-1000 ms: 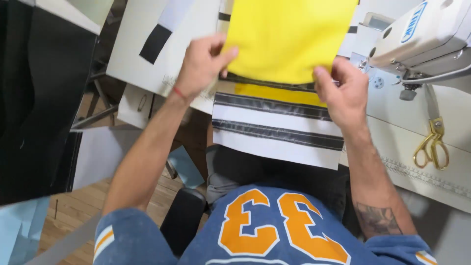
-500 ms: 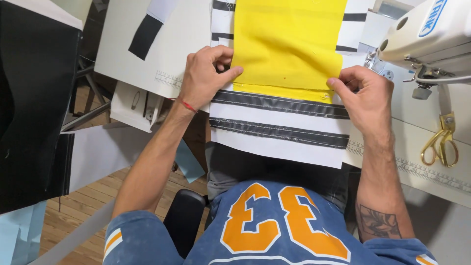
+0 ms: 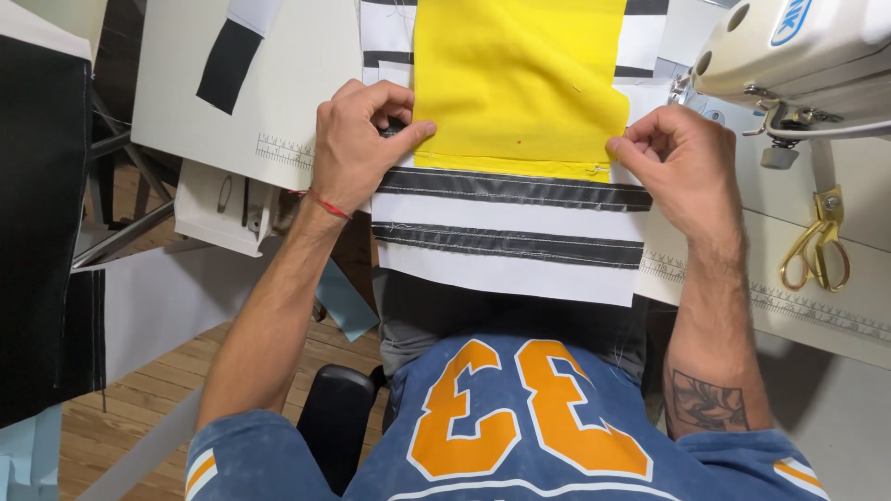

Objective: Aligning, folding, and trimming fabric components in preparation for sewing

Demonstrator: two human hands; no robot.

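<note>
Both hands pinch yellow fabric (image 3: 520, 79) on striped panel (image 3: 510, 237).
Left hand (image 3: 357, 139) at its left edge, right hand (image 3: 673, 162) at its right edge; scissors (image 3: 817, 250) right, possibly hanging.

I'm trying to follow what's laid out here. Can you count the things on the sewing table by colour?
Yellow: 1, the yellow fabric panel that the left hand and right hand pinch at its lower corners.
White with grey stripes: 1, the striped fabric piece under it.
Gold: 1, the scissors.
Cream: 1, the sewing machine.
Total: 4.
</note>
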